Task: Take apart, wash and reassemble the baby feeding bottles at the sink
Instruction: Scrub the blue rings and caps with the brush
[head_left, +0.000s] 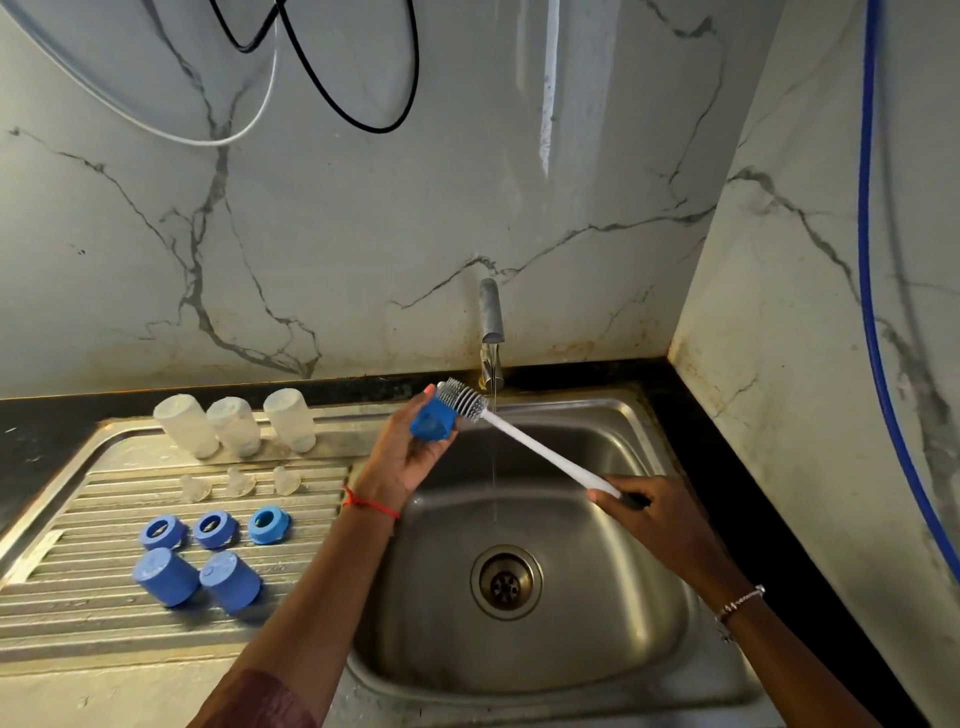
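Blue plastic bottle cap (432, 422), opaque, squat cylinder, held above sink basin (597, 649) just left of tap (491, 317), gripped in curled fingers of left hand (408, 454). Cap axis tilted, upper end met by grey bristle head of bottle brush (540, 447). Long white handle slanted down-right, end clasped by right hand (654, 512).

Bottles (234, 426) stand behind teats (240, 482) (apparently), rings (215, 529) and caps (166, 576) on the drainboard (156, 629), left of the sink (613, 587).

A black cable (375, 129) and a white cable (208, 143) loop across the marble wall (415, 234), a blue hose (862, 208) hanging at right.
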